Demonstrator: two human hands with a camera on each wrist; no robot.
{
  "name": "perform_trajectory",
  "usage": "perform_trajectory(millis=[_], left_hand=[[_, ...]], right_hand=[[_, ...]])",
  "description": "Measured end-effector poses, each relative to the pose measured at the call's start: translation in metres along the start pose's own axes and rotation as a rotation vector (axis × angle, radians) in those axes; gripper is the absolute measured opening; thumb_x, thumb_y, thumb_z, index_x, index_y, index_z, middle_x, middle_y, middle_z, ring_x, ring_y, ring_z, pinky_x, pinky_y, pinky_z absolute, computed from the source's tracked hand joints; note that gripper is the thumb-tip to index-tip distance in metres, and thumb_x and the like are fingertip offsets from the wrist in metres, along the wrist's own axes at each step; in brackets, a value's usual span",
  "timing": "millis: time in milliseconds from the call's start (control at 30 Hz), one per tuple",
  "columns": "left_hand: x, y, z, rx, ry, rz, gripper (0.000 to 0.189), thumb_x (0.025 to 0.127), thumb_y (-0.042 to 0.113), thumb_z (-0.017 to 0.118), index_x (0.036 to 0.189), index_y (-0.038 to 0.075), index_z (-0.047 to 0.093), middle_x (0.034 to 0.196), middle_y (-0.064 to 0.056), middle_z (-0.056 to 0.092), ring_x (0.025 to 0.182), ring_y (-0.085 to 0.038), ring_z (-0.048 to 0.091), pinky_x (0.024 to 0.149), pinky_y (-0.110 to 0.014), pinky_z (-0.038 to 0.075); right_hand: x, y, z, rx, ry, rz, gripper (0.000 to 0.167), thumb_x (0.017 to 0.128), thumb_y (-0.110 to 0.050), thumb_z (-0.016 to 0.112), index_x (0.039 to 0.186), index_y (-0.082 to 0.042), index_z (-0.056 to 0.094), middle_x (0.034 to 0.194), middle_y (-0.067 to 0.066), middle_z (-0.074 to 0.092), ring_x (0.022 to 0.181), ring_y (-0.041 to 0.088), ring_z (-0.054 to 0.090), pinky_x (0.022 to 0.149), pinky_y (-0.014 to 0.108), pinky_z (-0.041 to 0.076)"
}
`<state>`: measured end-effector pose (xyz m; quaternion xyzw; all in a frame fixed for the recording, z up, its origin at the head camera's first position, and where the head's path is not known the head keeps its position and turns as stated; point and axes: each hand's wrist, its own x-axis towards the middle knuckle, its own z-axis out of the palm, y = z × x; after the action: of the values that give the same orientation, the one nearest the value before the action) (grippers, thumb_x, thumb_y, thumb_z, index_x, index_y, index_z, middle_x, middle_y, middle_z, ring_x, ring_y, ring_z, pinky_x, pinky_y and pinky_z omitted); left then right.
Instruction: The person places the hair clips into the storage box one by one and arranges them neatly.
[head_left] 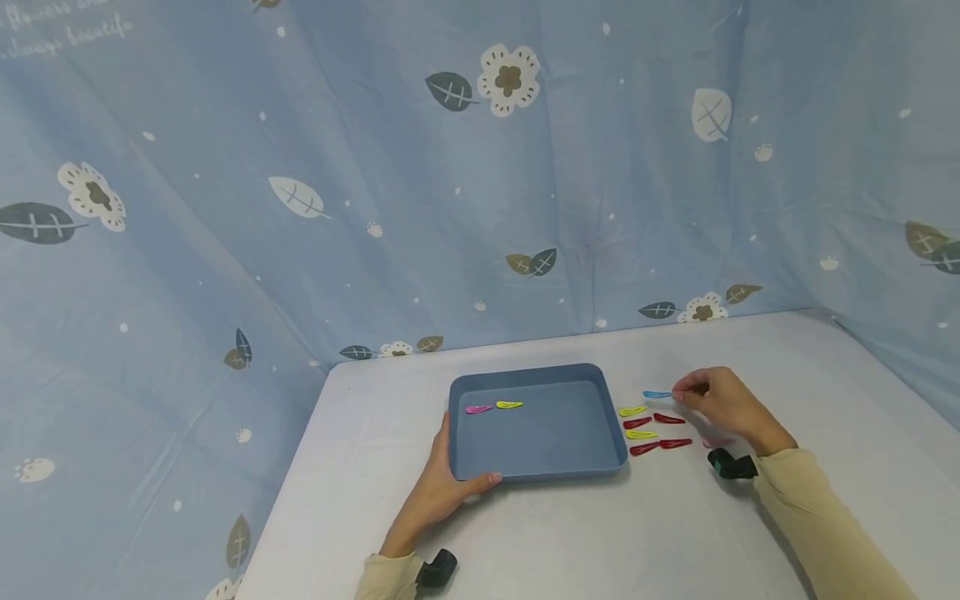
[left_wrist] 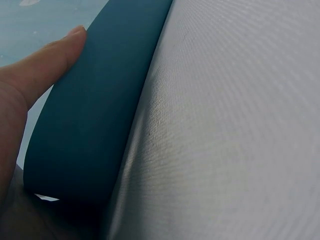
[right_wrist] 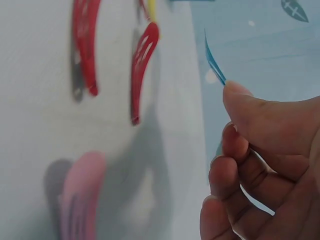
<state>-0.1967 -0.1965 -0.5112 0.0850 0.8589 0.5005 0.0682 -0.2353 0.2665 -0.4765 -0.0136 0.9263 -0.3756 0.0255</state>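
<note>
Between the thumb and fingers of my right hand (head_left: 716,402) is a blue hair clip (head_left: 657,394), held above the table by one end. In the right wrist view, that blue clip (right_wrist: 214,62) points up from the fingertips. My left hand (head_left: 438,483) grips the near left corner of a blue-grey tray (head_left: 562,450), thumb along the front side and fingers at the left side. A pink clip (head_left: 478,409) and a yellow clip (head_left: 509,405) lie inside the tray, towards its left. The left wrist view shows the thumb (left_wrist: 55,57) against the tray wall (left_wrist: 95,110).
Right of the tray lie several red clips (head_left: 676,443) and two yellow clips (head_left: 641,434). A pink clip (right_wrist: 82,200) lies below my right hand. The white table (head_left: 570,542) meets a blue patterned curtain (head_left: 420,208) at the back and sides.
</note>
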Motion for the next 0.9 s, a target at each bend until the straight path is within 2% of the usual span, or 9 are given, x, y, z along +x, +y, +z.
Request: perform_trajectory(millis=[133,500,633,900], left_hand=[[0.000,-0.001,0.000,0.001,0.005,0.003,0.134,0.075,0.044,0.091,0.168,0.017,-0.002,0.176,-0.013,0.005,0.161,-0.040,0.013,0.126,-0.066,0.018],[0.001,-0.002,0.001,0.009,-0.001,0.012,0.134,0.076,0.044,0.091,0.168,0.013,-0.003,0.175,-0.016,0.005,0.161,-0.043,0.013,0.125,-0.068,0.018],[0.001,-0.002,0.002,0.014,0.000,0.015,0.134,0.076,0.044,0.090,0.168,0.012,-0.002,0.175,-0.017,0.005,0.160,-0.044,0.013,0.124,-0.070,0.018],[0.000,-0.001,0.001,0.014,0.001,0.008,0.134,0.076,0.046,0.090,0.168,0.014,-0.002,0.175,-0.016,0.005,0.161,-0.043,0.013,0.125,-0.068,0.018]], right_hand=[[0.000,-0.007,-0.003,0.003,0.033,-0.044,0.020,0.097,-0.009,0.071,0.110,0.006,0.073,0.101,0.015,0.071,0.091,0.024,0.059,0.069,0.018,0.047],[-0.002,-0.034,-0.004,0.027,0.068,-0.145,0.018,0.097,-0.015,0.073,0.107,-0.001,0.077,0.097,0.009,0.073,0.088,0.020,0.058,0.068,0.023,0.046],[0.002,-0.045,-0.003,0.050,0.066,-0.174,0.018,0.097,-0.015,0.073,0.108,-0.001,0.077,0.098,0.009,0.073,0.088,0.020,0.059,0.069,0.023,0.048],[0.013,-0.066,0.005,0.098,0.067,-0.276,0.010,0.096,-0.012,0.074,0.098,-0.005,0.080,0.095,0.009,0.074,0.081,0.011,0.061,0.068,0.024,0.052]])
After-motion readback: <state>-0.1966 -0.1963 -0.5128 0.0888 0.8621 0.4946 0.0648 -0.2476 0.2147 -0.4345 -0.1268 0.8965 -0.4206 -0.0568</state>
